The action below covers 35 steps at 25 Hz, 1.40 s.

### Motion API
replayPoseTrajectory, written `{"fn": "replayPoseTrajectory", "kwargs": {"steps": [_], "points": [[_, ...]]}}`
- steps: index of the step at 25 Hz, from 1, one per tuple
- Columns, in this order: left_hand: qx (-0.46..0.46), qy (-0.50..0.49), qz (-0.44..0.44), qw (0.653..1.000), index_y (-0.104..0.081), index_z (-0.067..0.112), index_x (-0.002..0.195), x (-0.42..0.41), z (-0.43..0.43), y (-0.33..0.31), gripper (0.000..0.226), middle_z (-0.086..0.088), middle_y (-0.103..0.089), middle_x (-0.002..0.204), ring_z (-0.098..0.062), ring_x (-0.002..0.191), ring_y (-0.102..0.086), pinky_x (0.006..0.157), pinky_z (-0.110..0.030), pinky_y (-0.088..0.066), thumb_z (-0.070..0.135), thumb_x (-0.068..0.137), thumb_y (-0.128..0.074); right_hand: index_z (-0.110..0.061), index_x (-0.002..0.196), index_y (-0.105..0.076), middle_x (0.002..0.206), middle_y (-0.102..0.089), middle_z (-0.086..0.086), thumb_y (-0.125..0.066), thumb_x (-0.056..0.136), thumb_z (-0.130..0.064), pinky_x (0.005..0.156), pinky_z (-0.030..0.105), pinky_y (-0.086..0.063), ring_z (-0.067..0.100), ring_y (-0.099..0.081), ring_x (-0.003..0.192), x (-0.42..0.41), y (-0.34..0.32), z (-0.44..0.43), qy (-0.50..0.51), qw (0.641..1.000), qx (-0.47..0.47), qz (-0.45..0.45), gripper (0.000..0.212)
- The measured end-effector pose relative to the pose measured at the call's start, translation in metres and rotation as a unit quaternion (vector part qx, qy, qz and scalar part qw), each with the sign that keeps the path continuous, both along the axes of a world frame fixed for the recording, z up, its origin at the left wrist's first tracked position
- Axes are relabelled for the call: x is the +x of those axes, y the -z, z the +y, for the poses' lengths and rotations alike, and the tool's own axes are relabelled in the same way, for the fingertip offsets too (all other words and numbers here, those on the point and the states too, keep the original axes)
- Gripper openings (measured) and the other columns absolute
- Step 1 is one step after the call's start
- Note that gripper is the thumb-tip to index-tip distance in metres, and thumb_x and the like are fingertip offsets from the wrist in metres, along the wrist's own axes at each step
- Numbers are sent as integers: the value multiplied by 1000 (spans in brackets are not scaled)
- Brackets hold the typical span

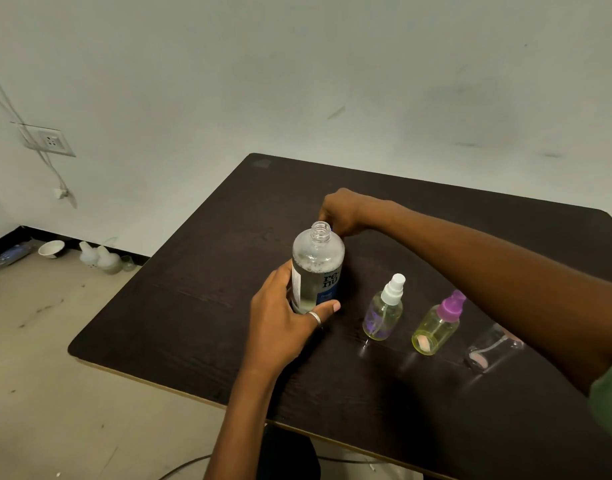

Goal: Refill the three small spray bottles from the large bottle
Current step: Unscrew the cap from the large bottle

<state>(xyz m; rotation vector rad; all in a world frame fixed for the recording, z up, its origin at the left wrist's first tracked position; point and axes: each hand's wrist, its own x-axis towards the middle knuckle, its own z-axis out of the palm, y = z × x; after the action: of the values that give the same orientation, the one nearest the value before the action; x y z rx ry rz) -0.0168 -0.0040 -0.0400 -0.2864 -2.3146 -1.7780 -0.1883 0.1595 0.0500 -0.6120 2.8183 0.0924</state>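
left hand point(284, 320): wrapped round lower body of the large clear plastic bottle with blue-and-white label point(317, 268), thumb across the label, ring on thumb; holds it upright on the table.
right hand point(339, 212): curled closed just behind the bottle's neck, at its 1 o'clock; fingers bunched, likely on the cap, but nothing clearly visible inside. Cannot tell what it grips.
large bottle: centre of the dark wood-grain table point(193, 306), mouth open, threads bare, liquid to about shoulder height, bubbles on top.
handling, large bottle: looks fairly heavy with liquid; smooth plastic, maybe slippery if wet; probably squeezable, so grip mid-body over the label, not hard, or it may spurt.
small clear spray bottle with white pump point(384, 313): at 4 o'clock of the large bottle, upright, cap on.
small yellow-tinted spray bottle with purple pump point(438, 323): further right, cap on.
small clear spray bottle point(488, 348): rightmost, top hidden by the right forearm.
handling, small bottles: look light, near empty, tippy; narrow necks; steady by the body while pouring.
hard to see: third bottle's pump; large bottle's cap; liquid levels in the small ones.
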Motion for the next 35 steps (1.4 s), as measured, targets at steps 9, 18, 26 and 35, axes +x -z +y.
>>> {"fn": "replayPoseTrajectory", "kwargs": {"steps": [9,18,26,35], "points": [[-10,4,-4,1000,-55,35,130,0,0,1,76,16,-61,124,2,113,-60,94,-28,-54,37,64,-91,-22,79,-70,65,-52,-17,-77,81,-19,72,27,-42,3,-49,63,-4,10,3,-13,1000,-1,-1,9],[-18,3,-4,1000,-54,36,130,2,0,-3,76,16,-62,124,5,111,-60,92,-23,-53,35,64,-92,-20,121,-67,110,-70,0,-83,72,-25,80,27,-47,15,-60,89,8,-15,9,22,1000,-4,7,52],[-31,0,-35,999,-40,48,134,11,5,-12,86,26,-54,129,14,110,-54,86,-7,-45,37,64,-91,-23,115,-70,101,-73,-3,-83,74,-22,88,27,-49,12,-65,96,79,-104,43,56,988,-124,68,43],[-122,-169,-65,976,-27,22,152,77,13,-14,90,-3,-35,154,-22,141,-37,110,-43,-40,39,80,-78,-23,111,-72,98,-73,-9,-74,84,-27,85,22,-50,5,-66,94,175,-138,70,49,982,-162,83,27]]}}
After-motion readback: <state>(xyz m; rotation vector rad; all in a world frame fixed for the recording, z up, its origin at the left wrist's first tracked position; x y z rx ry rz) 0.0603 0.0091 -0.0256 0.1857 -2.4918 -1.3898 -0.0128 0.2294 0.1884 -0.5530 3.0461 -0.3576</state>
